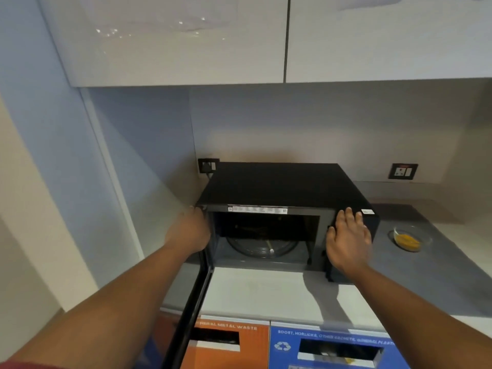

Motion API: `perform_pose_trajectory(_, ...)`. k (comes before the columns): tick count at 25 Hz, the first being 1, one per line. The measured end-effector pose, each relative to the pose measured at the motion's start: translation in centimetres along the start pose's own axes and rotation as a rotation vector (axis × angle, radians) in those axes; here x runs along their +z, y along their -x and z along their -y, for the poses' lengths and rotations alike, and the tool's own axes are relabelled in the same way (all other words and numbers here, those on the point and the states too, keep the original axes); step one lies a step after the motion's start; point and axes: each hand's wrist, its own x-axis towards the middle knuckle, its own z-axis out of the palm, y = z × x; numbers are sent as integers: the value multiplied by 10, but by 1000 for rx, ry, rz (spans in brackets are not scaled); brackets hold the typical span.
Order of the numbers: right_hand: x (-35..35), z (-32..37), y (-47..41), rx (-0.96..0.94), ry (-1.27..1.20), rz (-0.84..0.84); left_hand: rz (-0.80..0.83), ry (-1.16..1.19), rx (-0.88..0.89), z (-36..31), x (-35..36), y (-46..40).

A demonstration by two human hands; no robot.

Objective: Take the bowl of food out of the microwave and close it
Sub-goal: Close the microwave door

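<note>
A black microwave (pixel 282 185) stands on the grey counter, its cavity showing only the glass turntable (pixel 262 245). Its door (pixel 191 310) is swung wide open toward me on the left hinge, seen edge-on. My left hand (pixel 190 231) rests against the door's upper part near the hinge corner. My right hand (pixel 347 241) lies flat, fingers spread, on the microwave's right front panel. The glass bowl of yellow food (pixel 408 239) sits on the counter to the right of the microwave, apart from both hands.
The counter (pixel 279 294) runs under the microwave and to the right. Glossy wall cabinets (pixel 186 41) hang overhead. Sockets (pixel 402 171) sit on the back wall. Below the counter front are an orange waste bin (pixel 226 344) and a blue recycling bin (pixel 332 347).
</note>
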Motion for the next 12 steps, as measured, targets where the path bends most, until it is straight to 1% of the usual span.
perform_pose_trajectory(3,0,-3,1,-15,53,8,3,82,-41,-6,1,-4)
perform_pose_trajectory(7,-2,-10,2,-66,105,6,21,174,-140,-27,3,-5)
perform_pose_trajectory(10,-10,-15,-1,-97,93,-16,55,242,-214,-51,5,-3)
perform_pose_trajectory(12,-16,-19,-5,-123,66,-21,77,258,-233,-65,10,-1)
